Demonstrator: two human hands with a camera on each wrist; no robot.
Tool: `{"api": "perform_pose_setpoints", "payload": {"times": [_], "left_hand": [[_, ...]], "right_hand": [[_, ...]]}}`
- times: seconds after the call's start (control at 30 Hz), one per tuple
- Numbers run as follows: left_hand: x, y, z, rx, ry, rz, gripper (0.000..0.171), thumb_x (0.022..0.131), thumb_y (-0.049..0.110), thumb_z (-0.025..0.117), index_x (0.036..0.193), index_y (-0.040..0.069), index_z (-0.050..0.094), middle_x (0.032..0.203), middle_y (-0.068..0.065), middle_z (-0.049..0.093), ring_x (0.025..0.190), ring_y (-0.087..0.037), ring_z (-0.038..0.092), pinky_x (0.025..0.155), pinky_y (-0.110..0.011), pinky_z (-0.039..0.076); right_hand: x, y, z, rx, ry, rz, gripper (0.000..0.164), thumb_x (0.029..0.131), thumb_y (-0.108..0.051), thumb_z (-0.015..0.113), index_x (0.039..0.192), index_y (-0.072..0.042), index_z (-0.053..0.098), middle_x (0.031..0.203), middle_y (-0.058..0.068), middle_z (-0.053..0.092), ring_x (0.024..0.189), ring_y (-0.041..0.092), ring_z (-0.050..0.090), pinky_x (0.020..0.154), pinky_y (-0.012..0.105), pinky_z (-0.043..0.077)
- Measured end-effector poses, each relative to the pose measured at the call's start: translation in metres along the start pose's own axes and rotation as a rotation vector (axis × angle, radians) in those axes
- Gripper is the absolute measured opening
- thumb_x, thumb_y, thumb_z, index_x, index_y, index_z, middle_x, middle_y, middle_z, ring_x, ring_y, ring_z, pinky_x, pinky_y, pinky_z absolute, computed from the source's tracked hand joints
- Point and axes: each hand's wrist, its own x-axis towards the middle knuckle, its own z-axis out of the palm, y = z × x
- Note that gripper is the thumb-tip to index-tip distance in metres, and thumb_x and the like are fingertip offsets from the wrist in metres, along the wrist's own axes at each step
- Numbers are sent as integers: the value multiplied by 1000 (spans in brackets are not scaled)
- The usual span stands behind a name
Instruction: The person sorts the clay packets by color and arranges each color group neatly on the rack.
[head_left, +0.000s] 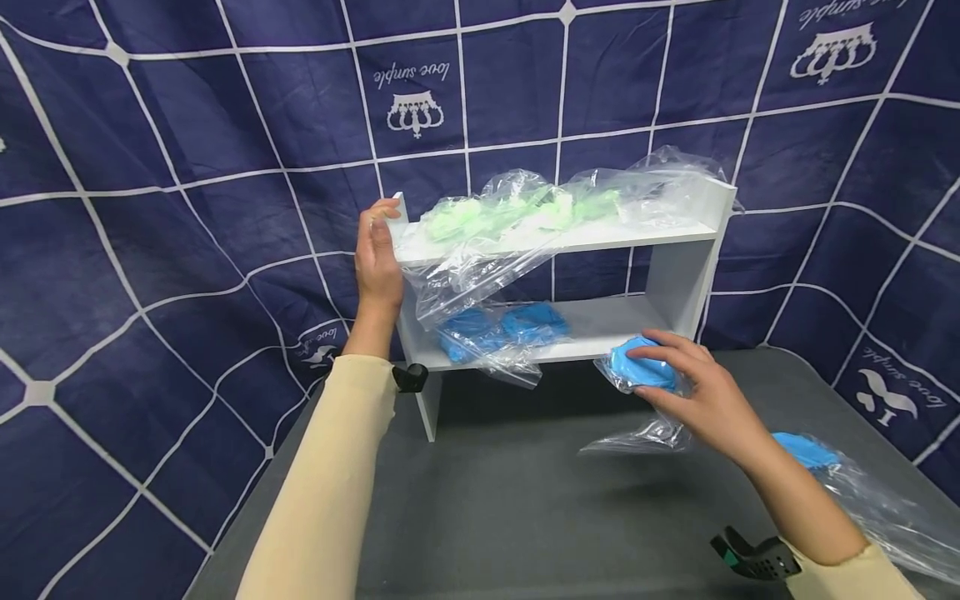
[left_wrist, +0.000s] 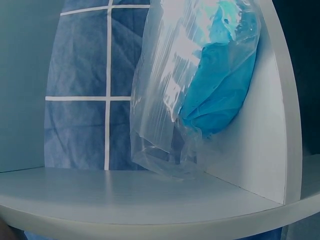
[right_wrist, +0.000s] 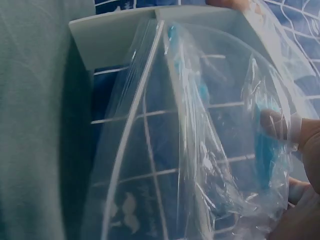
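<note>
My left hand (head_left: 381, 258) grips the left side panel of a small white two-tier shelf (head_left: 585, 242), near its upper corner. In front of the lower tier's right end, my right hand (head_left: 697, 387) pinches a clear zip bag with a soft blue lump (head_left: 641, 364) inside. The loose end of this bag hangs down below the fingers. In the right wrist view, the thumb presses the blue lump (right_wrist: 265, 147) through the plastic. Two more bagged blue lumps (head_left: 534, 323) lie at the left of the lower tier, their plastic sticking out past its front edge.
Bagged pale green lumps (head_left: 517, 212) line the upper tier, with plastic draping over its front. Another bagged blue lump (head_left: 806, 450) lies on the dark grey tabletop (head_left: 525, 517) at the right, beyond the right forearm. Blue cloth (head_left: 247, 150) with white lines hangs behind and at both sides.
</note>
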Motion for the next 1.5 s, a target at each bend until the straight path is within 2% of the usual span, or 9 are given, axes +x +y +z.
{"api": "perform_pose_setpoints", "payload": {"times": [0.13, 0.4, 0.53, 0.67, 0.8, 0.93, 1.2, 1.43, 1.5], "left_hand": [[1, 1, 0, 6, -10, -2, 28, 102, -2, 28, 107, -19, 50, 129, -33, 56, 134, -42, 47, 116, -25, 32], [1, 1, -1, 9, 1, -6, 28, 101, -3, 28, 106, -19, 50, 128, -33, 57, 133, -43, 48, 114, -23, 32], [0, 0, 0, 9, -7, -6, 28, 101, -3, 28, 106, -20, 50, 129, -33, 56, 133, -43, 48, 114, -23, 32], [0, -1, 0, 11, -9, -6, 28, 101, -2, 28, 106, -19, 49, 129, -33, 56, 133, -43, 47, 115, -24, 32], [1, 0, 0, 9, -3, -3, 27, 101, -4, 28, 106, -19, 50, 129, -34, 56, 133, -43, 47, 115, -25, 32], [1, 0, -1, 4, -5, -4, 27, 101, -4, 27, 106, -19, 50, 128, -34, 56, 133, -44, 47, 115, -25, 32], [1, 1, -1, 14, -5, 1, 27, 101, -4, 28, 106, -19, 50, 128, -34, 56, 132, -44, 48, 114, -23, 32], [0, 1, -1, 10, -7, -8, 28, 100, -3, 28, 106, -19, 50, 129, -34, 56, 133, -43, 48, 115, -23, 32], [1, -9, -1, 10, -6, -4, 28, 101, -3, 28, 107, -18, 50, 130, -32, 57, 134, -42, 48, 116, -25, 32]], "right_hand": [[19, -6, 2, 32, 11, -25, 44, 83, -11, 80, 124, -20, 68, 149, 11, 51, 139, 42, 41, 97, 60, 39], [59, -8, 16, 114, 2, 83, 39, 89, -15, 76, 127, -13, 65, 155, 15, 42, 145, 44, 34, 106, 69, 33], [77, -6, 25, 113, -1, 139, 38, 90, -17, 74, 127, -11, 64, 153, 17, 43, 145, 45, 32, 109, 68, 31], [91, -3, 34, 93, -4, 194, 39, 91, -20, 74, 127, -11, 64, 148, 18, 46, 140, 44, 38, 107, 65, 34], [103, 1, 45, 93, -11, 212, 40, 91, -23, 74, 127, -11, 64, 151, 19, 44, 138, 43, 40, 107, 63, 35], [112, 8, 55, 98, -20, 220, 39, 91, -24, 73, 127, -10, 64, 156, 16, 41, 145, 42, 35, 113, 61, 31], [124, 21, 72, 83, -70, 275, 47, 91, -26, 70, 134, -10, 60, 154, 21, 41, 145, 42, 35, 116, 58, 31], [122, 27, 82, 19, -106, 305, 48, 90, -26, 71, 134, -9, 59, 156, 26, 35, 146, 45, 32, 118, 59, 29], [122, 26, 83, 5, -109, 309, 49, 90, -26, 71, 134, -9, 59, 153, 27, 39, 143, 46, 35, 116, 59, 31]]}}
